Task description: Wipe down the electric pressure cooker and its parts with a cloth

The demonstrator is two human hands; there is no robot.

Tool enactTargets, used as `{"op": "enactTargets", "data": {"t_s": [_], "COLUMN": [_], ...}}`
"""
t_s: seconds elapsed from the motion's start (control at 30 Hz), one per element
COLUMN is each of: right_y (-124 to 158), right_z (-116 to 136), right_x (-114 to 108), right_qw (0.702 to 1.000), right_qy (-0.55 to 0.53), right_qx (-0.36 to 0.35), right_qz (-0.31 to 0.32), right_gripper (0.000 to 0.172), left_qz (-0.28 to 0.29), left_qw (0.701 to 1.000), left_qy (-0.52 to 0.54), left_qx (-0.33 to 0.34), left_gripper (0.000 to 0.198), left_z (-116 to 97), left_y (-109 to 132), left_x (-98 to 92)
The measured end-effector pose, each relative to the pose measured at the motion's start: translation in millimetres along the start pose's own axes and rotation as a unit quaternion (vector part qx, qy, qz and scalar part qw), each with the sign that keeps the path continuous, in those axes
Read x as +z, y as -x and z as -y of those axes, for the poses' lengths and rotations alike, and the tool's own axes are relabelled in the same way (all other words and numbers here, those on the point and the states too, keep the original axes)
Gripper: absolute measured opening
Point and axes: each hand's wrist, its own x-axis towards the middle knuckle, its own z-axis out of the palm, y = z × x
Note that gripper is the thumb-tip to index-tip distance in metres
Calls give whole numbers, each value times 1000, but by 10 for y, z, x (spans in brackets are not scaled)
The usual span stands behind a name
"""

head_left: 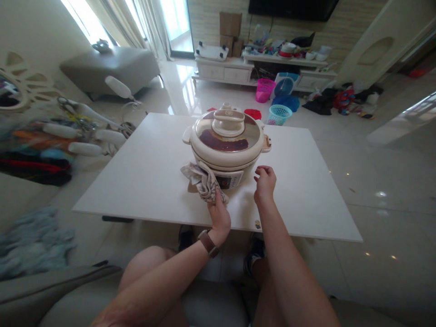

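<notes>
Cloth (pixel 203 180) bunched up and pressed against the lower front-left of the cooker (pixel 226 150), right beside the control panel (pixel 229 181), and the left hand (pixel 220 217) has it gripped, fingers closed around the near end of the fabric. That cream cooker sits near the middle of the white table (pixel 306 190), slightly toward the person's edge, glass lid (pixel 235 138) on top with something dark showing through it, a small handle sticking out on each side. Over on the other side the right hand (pixel 265 184) sits just beside the cooker's front-right, fingers loosely curled, nothing in its grasp, knuckles up and close to the base; whether it actually touches the pot, can't tell. Brown watch (pixel 207 243) on the left wrist, bare knees below the table edge. Further out on the shiny floor: a blue basket (pixel 278 114) just past the table, a pink basket (pixel 264 90) beyond it, a white cabinet (pixel 223 72) against the far wall with cardboard boxes (pixel 230 25) stacked on it
</notes>
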Motion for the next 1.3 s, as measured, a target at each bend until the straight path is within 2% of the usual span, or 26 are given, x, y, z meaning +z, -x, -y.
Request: {"op": "enactTargets", "data": {"t_s": [0.13,0.23,0.47,0.6,0.7,0.8,0.9,1.0,1.07,1.13,1.2,1.3], "right_y": [-16,-29,-30,-33,-45,-50,-20,83,209,386,611,985], "right_z": [-27,-13,33,26,17,10,16,34,36,22,2,8], "right_x": [-9,-29,-74,-83,-92,-100,-93,-58,-20,25,66,87], "right_qw": [1000,1000,1000,1000,1000,1000,1000,1000,999,995,983,940], "right_qy": [12,13,6,9,7,7,10,1,-12,-22,-28,-69], "right_qx": [-3,-4,1,-2,-2,-4,-14,-14,-6,-2,9,70], "right_qz": [7,-4,-17,-10,-9,-1,8,20,43,94,181,326], "right_gripper": [22,19,16,18,20,22,21,22,22,25,36,55], "left_qz": [47,52,3,-27,-47,-32,24,91,116,135,152,189], "left_qw": [998,997,997,995,988,983,974,960,959,962,965,965], "left_qy": [-7,13,67,94,146,177,198,225,222,210,194,173], "left_qx": [-45,-55,-36,-34,-21,31,109,138,130,109,86,48], "left_gripper": [39,39,57,57,53,54,57,57,57,57,56,56], "left_z": [-40,-53,-54,-154,-309,-548,-856,-1155,-1302,-1390,-1424,-1407], "left_y": [168,166,-70,-296,-558,-837,-1027,-1086,-1071,-1034,-984,-874], "left_x": [23,32,7,15,-3,-78,-237,-459,-605,-719,-783,-779]}}
